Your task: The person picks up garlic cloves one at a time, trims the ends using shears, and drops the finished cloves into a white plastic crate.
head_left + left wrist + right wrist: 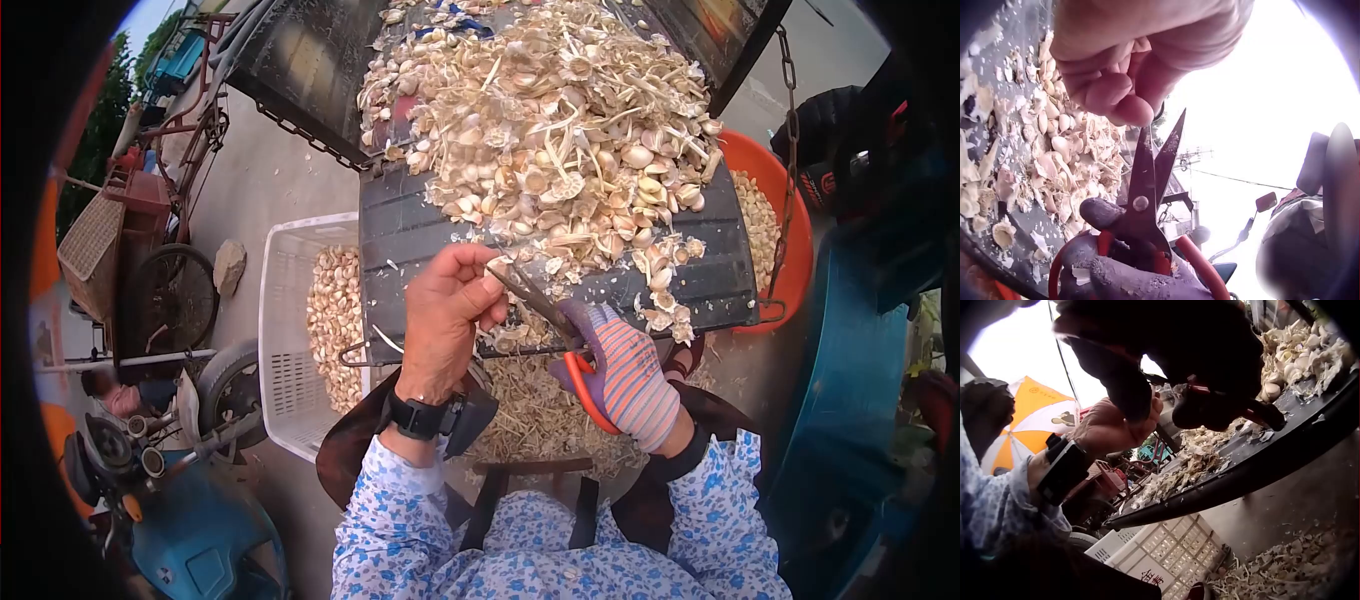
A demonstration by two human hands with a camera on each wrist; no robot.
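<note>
Sleeves: blue floral cuffs sat lowest in the head view, both arms reaching up to the work.
Right hand: gloved in stripes, its grip curled tight round the orange handles of the scissors, blades parted in a narrow V.
Left hand: bare, fingers bunched and pinching something small right at the blade tips; a garlic piece, most likely, though the fingers hid it.
Tabletop: dark slatted board, hung on a chain, with the garlic heap piled behind the hands.
Basket: white, at the left, cloves inside.
Orange tub: at the right, also holding cloves.
Risk: fingertips sat almost touching the cutting edges, so a hasty snip could nick bare skin.
Second risk: a loose pinch could let the piece drop among the husks below.
</note>
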